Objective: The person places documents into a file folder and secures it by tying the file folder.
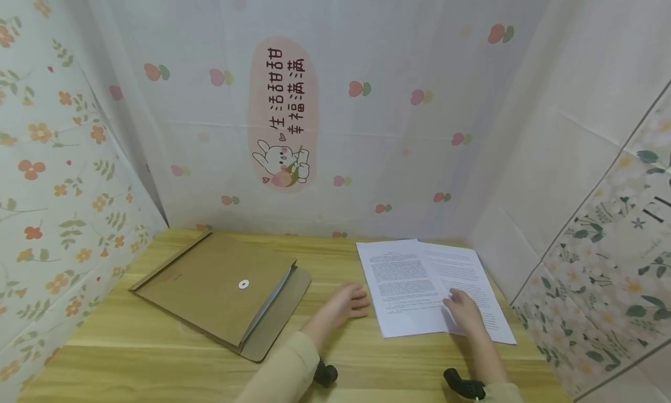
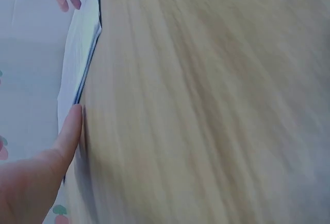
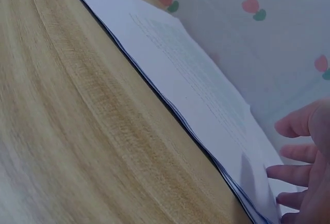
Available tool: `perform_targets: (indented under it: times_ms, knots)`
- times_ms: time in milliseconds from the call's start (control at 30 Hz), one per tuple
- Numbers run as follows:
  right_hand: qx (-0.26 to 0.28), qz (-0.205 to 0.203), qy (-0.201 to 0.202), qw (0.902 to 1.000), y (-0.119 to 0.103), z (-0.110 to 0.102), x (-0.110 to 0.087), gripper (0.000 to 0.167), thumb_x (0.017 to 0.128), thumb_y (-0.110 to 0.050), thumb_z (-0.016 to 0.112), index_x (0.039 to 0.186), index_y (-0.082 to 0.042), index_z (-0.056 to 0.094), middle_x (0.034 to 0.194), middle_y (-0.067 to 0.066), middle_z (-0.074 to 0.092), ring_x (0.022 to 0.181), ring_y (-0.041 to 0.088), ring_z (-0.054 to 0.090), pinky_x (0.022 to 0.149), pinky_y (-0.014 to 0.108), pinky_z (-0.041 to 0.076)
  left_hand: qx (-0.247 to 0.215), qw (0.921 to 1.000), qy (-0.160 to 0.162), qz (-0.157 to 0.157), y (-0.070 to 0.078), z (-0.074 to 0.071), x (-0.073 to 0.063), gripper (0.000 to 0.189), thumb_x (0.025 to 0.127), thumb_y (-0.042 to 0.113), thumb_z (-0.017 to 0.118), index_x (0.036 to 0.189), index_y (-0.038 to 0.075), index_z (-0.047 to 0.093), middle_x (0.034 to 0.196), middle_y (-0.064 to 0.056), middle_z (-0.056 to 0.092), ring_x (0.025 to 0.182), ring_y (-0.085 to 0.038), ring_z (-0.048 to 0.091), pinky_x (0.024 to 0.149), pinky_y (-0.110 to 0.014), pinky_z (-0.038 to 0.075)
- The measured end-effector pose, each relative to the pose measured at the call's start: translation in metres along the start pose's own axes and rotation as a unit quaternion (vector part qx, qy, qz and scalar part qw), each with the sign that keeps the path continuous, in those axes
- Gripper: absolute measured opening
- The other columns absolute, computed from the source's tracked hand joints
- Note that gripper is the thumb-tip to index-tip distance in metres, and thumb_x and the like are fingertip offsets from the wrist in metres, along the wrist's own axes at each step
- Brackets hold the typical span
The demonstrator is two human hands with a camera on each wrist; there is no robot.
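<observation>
Two overlapping stacks of printed paper lie on the right of the table: a left stack (image 1: 401,286) and a right stack (image 1: 479,292) partly under it. My right hand (image 1: 463,311) is over the right stack, close to where the two overlap, its fingers spread in the right wrist view. Beside the left stack's left edge is my left hand (image 1: 348,303), fingers extended and holding nothing. A brown document envelope (image 1: 215,286) with a white round button (image 1: 243,284) lies at the left, its flap (image 1: 278,315) folded out and a pale edge showing at the mouth.
The wooden table (image 1: 346,368) meets a white patterned cloth (image 1: 335,158) at the back. Floral cloths hang at the left (image 1: 68,176) and right (image 1: 603,263). Black wrist-camera mounts (image 1: 326,374) show near both wrists.
</observation>
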State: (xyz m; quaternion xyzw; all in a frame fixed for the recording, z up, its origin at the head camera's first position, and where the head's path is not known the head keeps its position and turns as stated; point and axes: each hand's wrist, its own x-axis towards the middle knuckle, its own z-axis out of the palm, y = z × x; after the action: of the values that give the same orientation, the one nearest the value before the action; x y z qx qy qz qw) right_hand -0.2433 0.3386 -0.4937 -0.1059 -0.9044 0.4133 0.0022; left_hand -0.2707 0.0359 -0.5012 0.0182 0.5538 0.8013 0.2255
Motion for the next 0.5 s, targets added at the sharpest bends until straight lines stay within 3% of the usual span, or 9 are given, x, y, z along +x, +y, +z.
perform_targets:
  times_ms: [300, 500]
  knots:
    - [0.002, 0.009, -0.003, 0.9999, -0.005, 0.0, -0.002, 0.057, 0.098, -0.02, 0.044, 0.14, 0.013, 0.029, 0.139, 0.039, 0.03, 0.129, 0.051, 0.03, 0.106, 0.057, 0.026, -0.002, 0.9998, 0.007, -0.016, 0.0, 0.01, 0.003, 0.059, 0.099, 0.014, 0.042, 0.14, -0.02, 0.016, 0.136, -0.042, 0.033, 0.115, -0.048, 0.051, 0.09, -0.054, 0.047]
    - [0.016, 0.017, 0.009, 0.9997, -0.007, 0.002, 0.0, 0.056, 0.098, -0.021, 0.045, 0.139, 0.014, 0.031, 0.134, 0.039, 0.037, 0.124, 0.051, 0.036, 0.103, 0.057, 0.031, 0.008, 0.9996, 0.018, -0.021, -0.005, 0.013, 0.003, 0.045, 0.098, 0.011, 0.043, 0.13, -0.021, 0.036, 0.123, -0.038, 0.05, 0.107, -0.043, 0.057, 0.089, -0.049, 0.049]
